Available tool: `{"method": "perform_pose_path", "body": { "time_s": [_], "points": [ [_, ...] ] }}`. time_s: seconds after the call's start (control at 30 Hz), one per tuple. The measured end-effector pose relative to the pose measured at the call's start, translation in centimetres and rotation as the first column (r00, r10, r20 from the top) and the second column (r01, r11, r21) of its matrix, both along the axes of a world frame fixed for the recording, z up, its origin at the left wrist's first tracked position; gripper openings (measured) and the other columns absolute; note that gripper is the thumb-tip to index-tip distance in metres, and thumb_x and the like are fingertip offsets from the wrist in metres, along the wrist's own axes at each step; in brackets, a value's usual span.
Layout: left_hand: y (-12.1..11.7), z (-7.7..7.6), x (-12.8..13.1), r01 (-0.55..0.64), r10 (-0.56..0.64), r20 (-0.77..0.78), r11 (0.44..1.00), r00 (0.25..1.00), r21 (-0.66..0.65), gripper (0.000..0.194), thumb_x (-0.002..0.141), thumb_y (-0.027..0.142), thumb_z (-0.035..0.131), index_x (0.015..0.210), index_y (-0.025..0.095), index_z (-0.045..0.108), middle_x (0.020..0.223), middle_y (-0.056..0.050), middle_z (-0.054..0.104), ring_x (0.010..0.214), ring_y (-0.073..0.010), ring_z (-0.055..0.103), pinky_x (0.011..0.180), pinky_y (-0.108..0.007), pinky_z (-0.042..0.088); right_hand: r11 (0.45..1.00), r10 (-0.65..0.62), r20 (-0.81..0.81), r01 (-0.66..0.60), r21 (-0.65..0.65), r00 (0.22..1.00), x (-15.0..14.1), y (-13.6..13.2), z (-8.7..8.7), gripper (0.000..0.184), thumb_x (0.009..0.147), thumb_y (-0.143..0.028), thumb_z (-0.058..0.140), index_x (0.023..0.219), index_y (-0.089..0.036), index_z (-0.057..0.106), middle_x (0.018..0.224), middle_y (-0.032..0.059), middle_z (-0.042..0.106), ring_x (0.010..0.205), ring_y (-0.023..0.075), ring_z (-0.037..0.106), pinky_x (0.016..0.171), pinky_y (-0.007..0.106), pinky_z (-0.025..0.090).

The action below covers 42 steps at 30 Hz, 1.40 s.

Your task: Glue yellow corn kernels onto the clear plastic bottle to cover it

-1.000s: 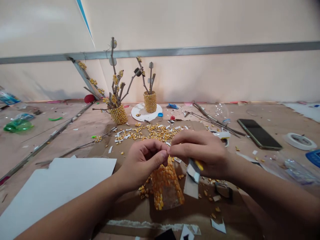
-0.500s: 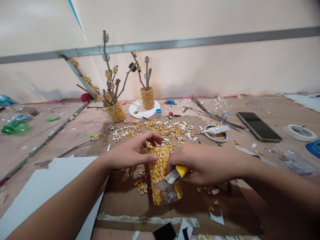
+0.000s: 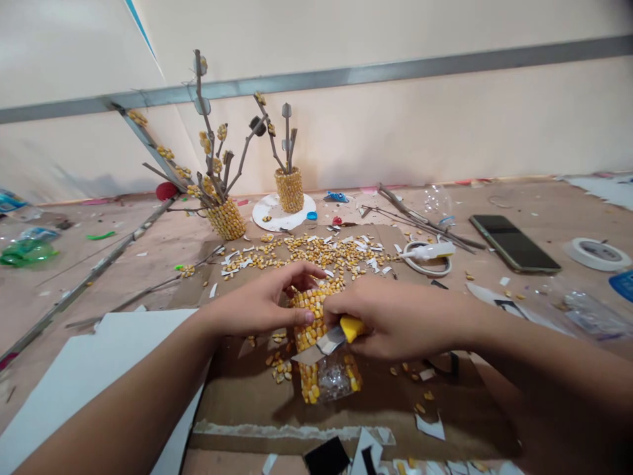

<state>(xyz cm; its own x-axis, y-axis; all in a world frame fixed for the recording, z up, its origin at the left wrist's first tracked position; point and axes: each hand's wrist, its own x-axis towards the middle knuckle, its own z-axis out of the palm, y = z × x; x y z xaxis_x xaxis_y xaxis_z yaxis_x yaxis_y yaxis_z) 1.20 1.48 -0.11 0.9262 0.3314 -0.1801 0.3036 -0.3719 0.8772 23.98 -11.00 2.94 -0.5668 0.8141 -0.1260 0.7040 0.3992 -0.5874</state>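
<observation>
A clear plastic container (image 3: 310, 386), mostly covered in yellow corn kernels, lies on the brown cardboard (image 3: 247, 402). Near its lower end a bare see-through patch shows. My left hand (image 3: 270, 300) wraps round its far end, thumb on the kernels. In my right hand (image 3: 390, 316) is a yellow utility knife (image 3: 352, 328), whose blade lies across the container just above the bare patch. Whether the blade touches the kernels I cannot tell. Loose corn kernels (image 3: 321, 252) and white scraps are spread beyond both hands.
Two kernel-covered pots with twigs stand at the back, one (image 3: 225, 219) at left, the other (image 3: 290, 191) on a white disc (image 3: 264, 221). To the right are a phone (image 3: 514, 243), a tape roll (image 3: 597, 254), a white cable (image 3: 428, 256) and dry sticks (image 3: 425, 224). White sheet (image 3: 113, 369) lies left.
The knife has swung leftward, so its blade now reaches across the container. My right hand has shifted slightly left and up. My left hand keeps its hold; the view has moved a little.
</observation>
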Motion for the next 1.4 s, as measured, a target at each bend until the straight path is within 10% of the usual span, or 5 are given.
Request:
{"method": "perform_pose_path", "body": {
  "time_s": [0.77, 1.13, 1.4],
  "points": [
    [-0.3, 0.4, 0.4, -0.010, 0.010, -0.011, 0.996, 1.000, -0.094, 0.052, 0.093, 0.039, 0.077, 0.139, 0.026, 0.056, 0.132, -0.009, 0.067, 0.122, -0.0265, 0.065, 0.101, -0.042, 0.053, 0.993, -0.116, -0.118, 0.117, -0.003, 0.986, 2.1, 1.3, 0.2, 0.012, 0.095, -0.027, 0.064, 0.086, -0.020, 0.060, 0.076, -0.0020, 0.060, 0.068, 0.0128, 0.051, 0.064, 0.027, 0.033],
    [0.0, 0.3, 0.7, -0.157, 0.157, -0.012, 0.985, 0.988, -0.064, 0.038, 0.093, 0.046, 0.074, 0.123, 0.023, 0.069, 0.116, -0.007, 0.072, 0.106, -0.0232, 0.066, 0.093, -0.038, 0.053, 0.923, -0.381, 0.316, 0.374, 0.083, 0.869, 5.9, 3.5, -0.3, 0.011, 0.087, -0.020, 0.063, 0.075, -0.019, 0.064, 0.070, 0.0027, 0.064, 0.062, 0.0144, 0.049, 0.060, 0.031, 0.029],
    [1.3, -0.5, 1.7, -0.734, 0.747, 0.250, 0.660, 0.616, -0.163, 0.026, 0.073, 0.041, 0.078, 0.067, 0.018, 0.067, 0.062, 0.002, 0.058, 0.061, -0.0129, 0.049, 0.061, -0.026, 0.039, 0.975, -0.117, 0.240, 0.157, -0.154, 0.964, 5.6, 3.1, -0.8, 0.012, 0.071, -0.014, 0.067, 0.077, -0.020, 0.075, 0.066, -0.0023, 0.065, 0.060, 0.0126, 0.054, 0.058, 0.028, 0.032]
  ]
}}
